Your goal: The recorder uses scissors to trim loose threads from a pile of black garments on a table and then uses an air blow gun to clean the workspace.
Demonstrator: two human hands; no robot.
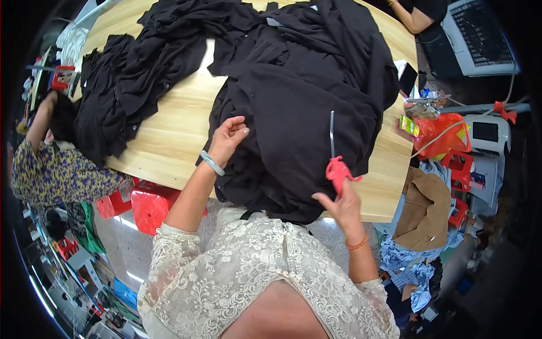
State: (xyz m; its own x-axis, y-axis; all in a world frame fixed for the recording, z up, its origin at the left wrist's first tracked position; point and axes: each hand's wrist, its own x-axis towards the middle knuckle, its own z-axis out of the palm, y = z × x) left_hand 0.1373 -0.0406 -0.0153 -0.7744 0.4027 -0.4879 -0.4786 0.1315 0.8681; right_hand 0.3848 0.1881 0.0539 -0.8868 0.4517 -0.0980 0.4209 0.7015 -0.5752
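Observation:
Black garments (307,113) lie in a soft pile on the wooden table before me. Over the left side of this pile is my left hand (228,138), its fingers loosely curled, thumb and forefinger apart, nothing visible between them. At the pile's lower right, my right hand (345,206) grips a red tagging gun (339,172) by its handle, with the thumb sticking out to the left. A long, thin, pale strip stands out from the gun and points away from me across the cloth.
More black garments (127,85) with buttons spread over the left of the table (169,130). Red stools (152,206) stand below its edge. A red plastic bag (443,135) and a brown garment (423,209) are at the right. Other people's arms (415,20) show at the far right and left.

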